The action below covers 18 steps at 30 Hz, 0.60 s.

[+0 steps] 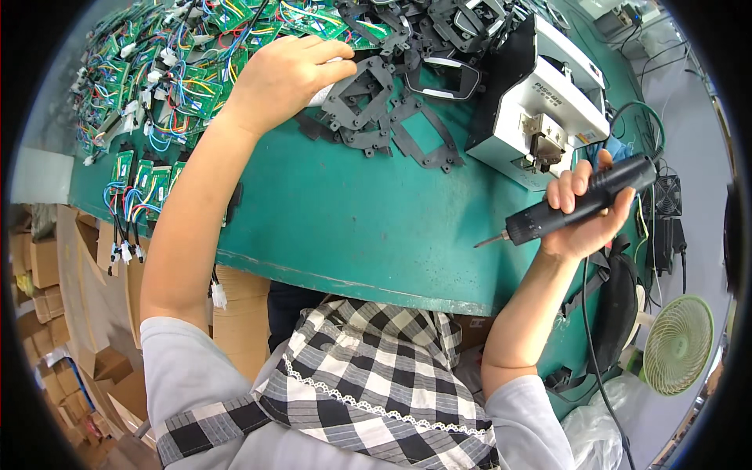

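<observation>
My right hand (pixel 589 205) grips a black electric screwdriver (pixel 580 200) across the palm, its thin bit pointing left above the green table. My left hand (pixel 290 82) reaches to the far side of the table, fingers bent and pressed together at the edge of the black plastic frames (pixel 356 98). A pale piece shows beneath those fingers, mostly hidden by the hand. Green circuit boards (pixel 200 90) with coloured wires and white connectors are heaped beyond and left of that hand. Right of the frames stands a white and black screw feeder (pixel 540 117) with a metal front outlet.
Several wired boards (pixel 145 184) lie along the table's left edge, their leads hanging over. A black bezel (pixel 444 78) lies among the frames. The screwdriver cord (pixel 591 345) runs down at right, near a black strapped bag (pixel 615 305) and a green fan (pixel 679 345). Cardboard boxes (pixel 47 262) stand at left.
</observation>
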### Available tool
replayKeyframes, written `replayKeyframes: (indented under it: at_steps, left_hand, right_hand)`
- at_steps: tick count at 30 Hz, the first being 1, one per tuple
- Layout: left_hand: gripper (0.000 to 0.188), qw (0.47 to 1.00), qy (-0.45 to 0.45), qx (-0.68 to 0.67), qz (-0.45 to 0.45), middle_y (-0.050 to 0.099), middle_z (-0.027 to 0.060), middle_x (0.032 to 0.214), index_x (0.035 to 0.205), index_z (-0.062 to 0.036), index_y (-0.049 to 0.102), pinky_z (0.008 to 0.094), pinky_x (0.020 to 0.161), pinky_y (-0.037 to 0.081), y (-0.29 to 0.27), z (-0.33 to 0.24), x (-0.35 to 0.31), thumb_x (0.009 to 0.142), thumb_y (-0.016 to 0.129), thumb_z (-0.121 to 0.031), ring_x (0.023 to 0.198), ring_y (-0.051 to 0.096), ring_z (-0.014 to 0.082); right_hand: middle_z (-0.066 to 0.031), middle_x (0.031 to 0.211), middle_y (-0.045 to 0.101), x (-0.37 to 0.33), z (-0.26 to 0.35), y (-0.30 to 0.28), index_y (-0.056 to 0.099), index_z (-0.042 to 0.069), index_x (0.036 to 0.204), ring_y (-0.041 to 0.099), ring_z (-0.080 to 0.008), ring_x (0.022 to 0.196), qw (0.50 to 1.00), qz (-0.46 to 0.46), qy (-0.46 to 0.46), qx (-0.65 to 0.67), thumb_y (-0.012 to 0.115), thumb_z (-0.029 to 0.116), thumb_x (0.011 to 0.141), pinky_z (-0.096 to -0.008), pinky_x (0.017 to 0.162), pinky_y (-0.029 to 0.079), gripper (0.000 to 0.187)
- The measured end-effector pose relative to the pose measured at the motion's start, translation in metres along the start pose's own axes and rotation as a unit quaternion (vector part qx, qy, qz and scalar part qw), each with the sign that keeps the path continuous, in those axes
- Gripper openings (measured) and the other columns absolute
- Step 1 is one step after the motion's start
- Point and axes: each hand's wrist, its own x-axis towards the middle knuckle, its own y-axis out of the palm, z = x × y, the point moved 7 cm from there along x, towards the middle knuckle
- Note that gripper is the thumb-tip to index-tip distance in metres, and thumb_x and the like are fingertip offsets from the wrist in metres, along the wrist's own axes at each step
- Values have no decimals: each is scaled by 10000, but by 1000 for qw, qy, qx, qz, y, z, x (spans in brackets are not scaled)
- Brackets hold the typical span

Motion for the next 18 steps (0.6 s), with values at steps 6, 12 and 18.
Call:
replayKeyframes:
  at_steps: [6,12,18]
  left_hand:
    - [297,956,-281,-7,80,666,41,925,993,-97,659,344,677,511,9,-3,-6,900,606,-374,816,652,243]
    - [262,834,-484,-258,-64,682,92,781,1011,-18,612,295,633,476,9,17,-19,906,650,-254,688,631,136]
    - [279,862,-260,-404,163,680,83,976,1080,-63,637,363,751,477,18,-112,-5,906,638,-282,864,644,217]
  right_hand:
    - [-108,752,504,0,5,3,500,29,1289,476,-172,524,998,25,1,59,412,498,979,-314,477,411,569]
    - [-106,751,507,-2,6,3,499,21,1282,458,-161,513,999,17,-10,44,412,499,979,-301,474,399,572]
    - [-109,757,508,-1,6,7,496,14,1284,456,-162,521,996,34,-1,87,412,501,978,-302,474,402,582]
